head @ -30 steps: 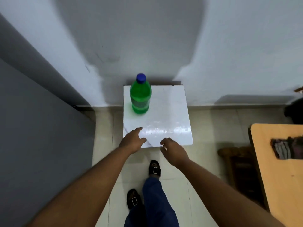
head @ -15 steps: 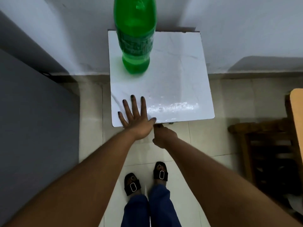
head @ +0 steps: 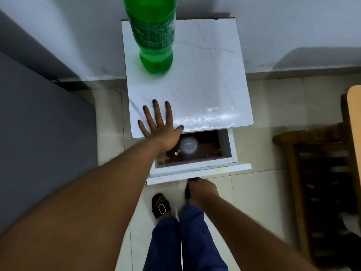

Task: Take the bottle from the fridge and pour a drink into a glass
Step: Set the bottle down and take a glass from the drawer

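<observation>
Two hands were in view. The left hand [head: 159, 127] lay flat with fingers spread straight on the near left corner of the white cabinet top [head: 205, 85], palm pressing the smooth, glossy, marble-veined surface. The right hand [head: 202, 189] sat at six o'clock from the cabinet, fingers curled under the front edge of the drawer [head: 195, 171]; whatever it gripped there was hidden, probably a handle.

One drawer stood pulled out, white-walled and box-shaped with a dark brown floor. Inside it lay one clear glass [head: 188, 146], round and seen from above, blurred enough that its rim looked only like a pale ring. One small round pale object [head: 176, 153], perhaps a coin, lay just beside the glass at about eight o'clock from it.

One bottle [head: 154, 36] stood upright on the cabinet top at twelve o'clock from the left hand, well apart from it. It was green translucent plastic with a printed label band around the middle and a rounded base; its cap was cut off by the frame's top.

At nine o'clock rose one flat grey panel [head: 39, 133]. At three o'clock stood one wooden slatted piece of furniture [head: 312, 173], dark brown. One black sandal [head: 161, 205] with a pale buckle showed plainly on the glossy cream floor tiles [head: 257, 106], below two blue trouser legs [head: 185, 241].
</observation>
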